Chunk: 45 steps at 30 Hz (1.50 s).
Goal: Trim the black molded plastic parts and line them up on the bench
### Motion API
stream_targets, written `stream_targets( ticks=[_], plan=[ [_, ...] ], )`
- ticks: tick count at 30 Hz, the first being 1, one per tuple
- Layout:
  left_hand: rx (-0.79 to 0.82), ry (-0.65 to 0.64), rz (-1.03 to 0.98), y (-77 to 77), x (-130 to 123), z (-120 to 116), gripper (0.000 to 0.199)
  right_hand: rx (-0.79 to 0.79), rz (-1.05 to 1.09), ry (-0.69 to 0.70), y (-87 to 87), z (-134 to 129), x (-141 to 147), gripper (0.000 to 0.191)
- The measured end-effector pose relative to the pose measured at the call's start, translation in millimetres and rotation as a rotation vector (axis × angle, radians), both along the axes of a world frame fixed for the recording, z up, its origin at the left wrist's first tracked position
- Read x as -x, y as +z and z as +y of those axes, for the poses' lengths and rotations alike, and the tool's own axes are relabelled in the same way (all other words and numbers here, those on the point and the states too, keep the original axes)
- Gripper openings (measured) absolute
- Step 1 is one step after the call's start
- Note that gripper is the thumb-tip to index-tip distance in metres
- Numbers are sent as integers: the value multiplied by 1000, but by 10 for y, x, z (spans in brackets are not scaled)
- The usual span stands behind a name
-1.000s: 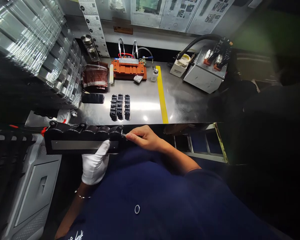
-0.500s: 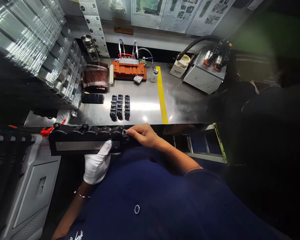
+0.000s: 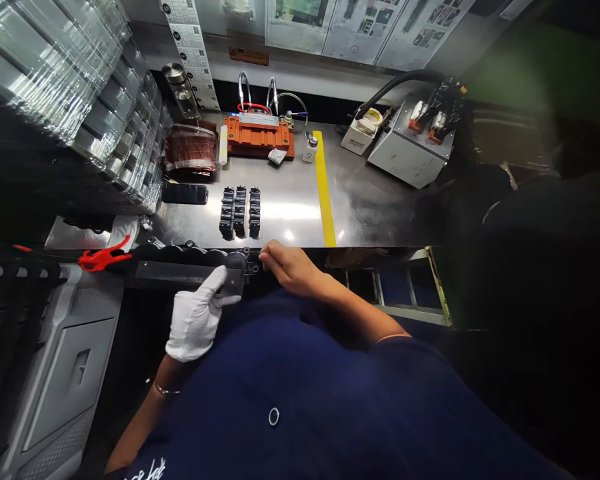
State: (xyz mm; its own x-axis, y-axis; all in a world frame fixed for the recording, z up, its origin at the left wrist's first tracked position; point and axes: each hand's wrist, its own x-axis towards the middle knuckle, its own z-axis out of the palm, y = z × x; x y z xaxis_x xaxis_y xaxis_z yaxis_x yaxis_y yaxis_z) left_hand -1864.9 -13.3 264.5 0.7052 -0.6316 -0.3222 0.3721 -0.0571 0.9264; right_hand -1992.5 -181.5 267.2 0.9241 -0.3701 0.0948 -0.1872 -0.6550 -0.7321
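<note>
Hands: two, both mine; my left hand (image 3: pixel 194 325) wears one white glove (image 3: pixel 187 340), my right hand (image 3: pixel 295 268) is bare.
Left fingers: clamped on the one long black part (image 3: pixel 167 273), thumb across its flat strip, near its right end.
Right fingers: drawn together in a pinch just beside that right end; I cannot tell whether anything sits between them.
Long black part: one, held along the near edge of the surface (image 3: pixel 290 200), its rounded humps facing away from me.
Small black ribbed pieces (image 3: pixel 239 212): three, side by side on the surface beyond my hands, two close together and the third a little to the right.
Orange fixture (image 3: pixel 258 137): one, at the back, with two curved silver hoses (image 3: pixel 273 90) behind it.
Crumpled white wad (image 3: pixel 277 157): one, at the fixture's front.
White bottle (image 3: pixel 309 153): one, beside the one yellow strip (image 3: pixel 323 193).
Phone (image 3: pixel 185 194): one, lying flat in front of the one brown bundle (image 3: pixel 191 148).
Red-handled tool (image 3: pixel 103 258): one, left of the long black part.
Grey machine (image 3: pixel 410 153): one, far right, with one white carton (image 3: pixel 359 138) next to it.
</note>
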Motion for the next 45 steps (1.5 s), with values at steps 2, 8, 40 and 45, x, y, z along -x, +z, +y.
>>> stream_targets(
  ticks=[2, 8, 40, 45],
  plan=[
    [-26, 28, 45, 54, 19, -24, 33, 84, -48, -13, -17, 12, -15, 34],
    [-170, 99, 146, 197, 59, -90, 16, 205, -94, -97, -106, 41, -54, 44],
    [-72, -256, 607, 123, -235, -211, 16, 802, -47, 490, 190, -297, -32, 72],
    [-85, -267, 671, 121, -205, -237, 14, 847, -193, 566, 118, -323, -46, 64]
  ],
)
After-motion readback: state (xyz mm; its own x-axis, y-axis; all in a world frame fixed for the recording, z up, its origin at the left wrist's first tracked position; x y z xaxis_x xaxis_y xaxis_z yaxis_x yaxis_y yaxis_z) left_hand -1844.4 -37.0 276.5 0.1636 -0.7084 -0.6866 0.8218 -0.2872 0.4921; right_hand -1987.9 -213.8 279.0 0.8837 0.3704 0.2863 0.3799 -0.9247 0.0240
